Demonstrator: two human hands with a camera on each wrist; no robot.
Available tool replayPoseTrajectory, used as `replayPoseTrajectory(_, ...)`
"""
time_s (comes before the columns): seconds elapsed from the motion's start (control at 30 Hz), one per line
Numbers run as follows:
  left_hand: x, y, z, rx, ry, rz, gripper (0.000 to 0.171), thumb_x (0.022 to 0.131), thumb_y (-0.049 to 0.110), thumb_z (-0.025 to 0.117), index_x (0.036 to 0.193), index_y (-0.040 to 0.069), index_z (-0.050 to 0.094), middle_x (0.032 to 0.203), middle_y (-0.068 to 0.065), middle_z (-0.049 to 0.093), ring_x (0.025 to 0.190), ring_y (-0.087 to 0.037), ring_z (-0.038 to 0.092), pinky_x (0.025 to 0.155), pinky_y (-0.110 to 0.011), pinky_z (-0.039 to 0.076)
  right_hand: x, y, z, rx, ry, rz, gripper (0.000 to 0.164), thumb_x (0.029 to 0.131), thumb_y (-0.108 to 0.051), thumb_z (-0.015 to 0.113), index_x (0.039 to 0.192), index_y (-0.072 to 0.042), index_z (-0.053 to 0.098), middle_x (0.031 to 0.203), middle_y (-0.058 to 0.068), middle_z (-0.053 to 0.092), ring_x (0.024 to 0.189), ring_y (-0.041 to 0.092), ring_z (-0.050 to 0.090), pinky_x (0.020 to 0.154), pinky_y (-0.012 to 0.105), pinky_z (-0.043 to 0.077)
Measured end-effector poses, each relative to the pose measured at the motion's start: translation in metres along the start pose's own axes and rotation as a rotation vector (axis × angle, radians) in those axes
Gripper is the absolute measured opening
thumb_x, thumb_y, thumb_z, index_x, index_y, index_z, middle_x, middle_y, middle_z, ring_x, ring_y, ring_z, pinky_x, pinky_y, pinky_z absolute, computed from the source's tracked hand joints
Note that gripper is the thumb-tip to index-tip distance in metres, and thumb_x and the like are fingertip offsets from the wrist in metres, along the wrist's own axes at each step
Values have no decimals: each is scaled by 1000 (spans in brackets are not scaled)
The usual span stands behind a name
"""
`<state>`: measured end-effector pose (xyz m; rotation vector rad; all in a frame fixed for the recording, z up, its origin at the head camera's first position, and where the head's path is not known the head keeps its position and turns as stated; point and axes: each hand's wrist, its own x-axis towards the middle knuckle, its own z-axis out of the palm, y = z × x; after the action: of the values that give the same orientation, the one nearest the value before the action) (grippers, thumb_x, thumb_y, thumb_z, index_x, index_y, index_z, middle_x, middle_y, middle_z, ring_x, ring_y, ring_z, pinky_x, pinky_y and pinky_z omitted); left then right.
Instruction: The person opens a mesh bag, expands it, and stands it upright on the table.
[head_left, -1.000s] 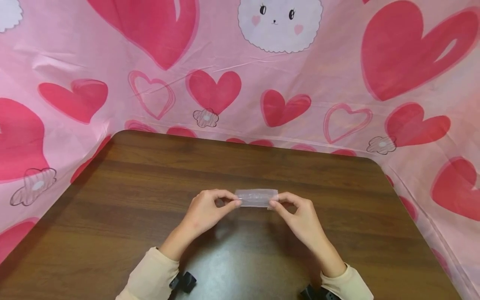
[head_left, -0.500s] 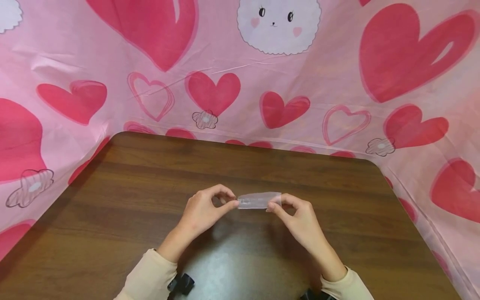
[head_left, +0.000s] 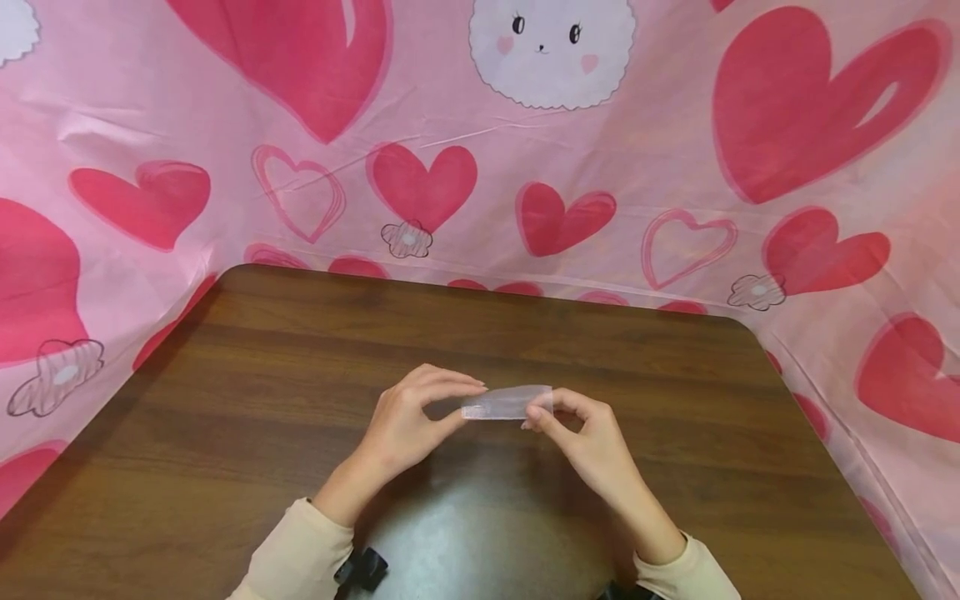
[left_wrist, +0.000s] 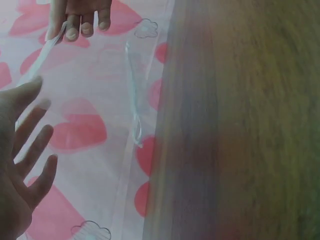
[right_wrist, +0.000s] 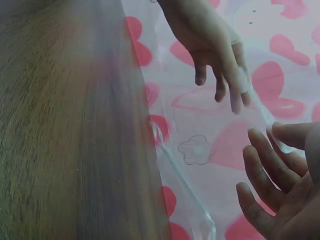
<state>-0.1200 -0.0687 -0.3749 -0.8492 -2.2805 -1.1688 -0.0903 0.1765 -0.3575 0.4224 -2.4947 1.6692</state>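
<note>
A short, flat strip of clear plastic is held level above the middle of the table; whether it is a folded bag cannot be told. At its right end, the right hand pinches it between thumb and index finger. The left hand is at the other end, thumb touching the strip's edge and fingers stretched out over it. In the left wrist view, the left hand's fingers spread apart beside the plastic. The right wrist view shows the right hand with its other fingers loosely bent.
The brown wooden table has rounded far corners. A pink cloth printed with hearts hangs around its back and sides. A black wrist device sits by the left sleeve. Pale thin streaks appear in both wrist views, their nature unclear.
The left fingers have straightened and loosened from the pinch at the strip's left end. The strip has shifted slightly left with the right hand, whose thumb now sits further in from the end.
</note>
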Motion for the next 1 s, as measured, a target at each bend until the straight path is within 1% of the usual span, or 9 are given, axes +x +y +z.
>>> replayPoseTrajectory(0.13, -2, 0, -2, 2, 68, 12, 21, 78, 12, 85, 96, 23, 81, 96, 16, 73, 93, -4, 63, 74, -26, 49, 1, 0, 2, -4, 2, -16, 7, 90, -17, 74, 90, -11, 72, 79, 5, 73, 78, 17, 69, 67, 30, 51)
replayPoseTrajectory(0.3, -2, 1, -3, 31, 100, -32, 16, 77, 18, 86, 91, 24, 80, 89, 16, 72, 88, -4, 64, 74, -29, 51, 1, -3, -1, -55, 26, -29, 9, 89, -16, 75, 96, -10, 74, 82, -4, 73, 80, 15, 67, 70, 27, 50)
replayPoseTrajectory(0.47, -1, 7, -3, 40, 96, -113, 11, 78, 23, 86, 87, 26, 80, 84, 18, 70, 85, -2, 63, 70, -33, 51, -1, -8, -12, -112, 64, -42, 11, 90, -18, 75, 101, -14, 74, 88, -8, 72, 83, 13, 66, 75, 24, 49)
replayPoseTrajectory(0.53, -1, 10, -3, 40, 93, -143, 10, 78, 25, 86, 85, 26, 79, 82, 18, 69, 83, -1, 62, 68, -35, 51, -3, -9, -16, -110, 83, -59, 12, 89, -16, 75, 101, -14, 74, 91, -7, 72, 85, 12, 66, 78, 23, 49)
replayPoseTrajectory(0.63, -1, 13, -2, 39, 90, -171, 9, 77, 27, 86, 83, 26, 79, 80, 18, 68, 81, -1, 62, 67, -37, 51, -3, -9, -20, -92, 109, -104, 16, 88, -11, 75, 104, -14, 74, 93, -4, 72, 86, 12, 65, 80, 22, 47)
replayPoseTrajectory(0.77, -1, 14, -3, 38, 89, -180, 9, 77, 28, 86, 82, 26, 78, 79, 18, 68, 80, -1, 61, 67, -38, 51, -1, -8, -18, -64, 137, -176, 29, 83, -2, 78, 110, -12, 72, 101, 3, 72, 90, 13, 64, 82, 23, 48)
replayPoseTrajectory(0.87, 0, 14, -4, 35, 84, -174, 9, 77, 28, 86, 81, 26, 78, 78, 18, 68, 78, -1, 60, 67, -37, 51, 1, -6, -16, -57, 134, -216, 39, 80, 2, 79, 116, -10, 69, 110, 6, 71, 95, 14, 63, 83, 23, 48)
replayPoseTrajectory(1.0, 1, 14, -5, 24, 71, -165, 10, 77, 28, 86, 82, 26, 78, 77, 18, 68, 75, -2, 60, 67, -37, 51, 2, -4, -12, -85, 113, -215, 44, 80, -1, 81, 120, -12, 68, 114, 2, 71, 99, 14, 62, 87, 25, 47)
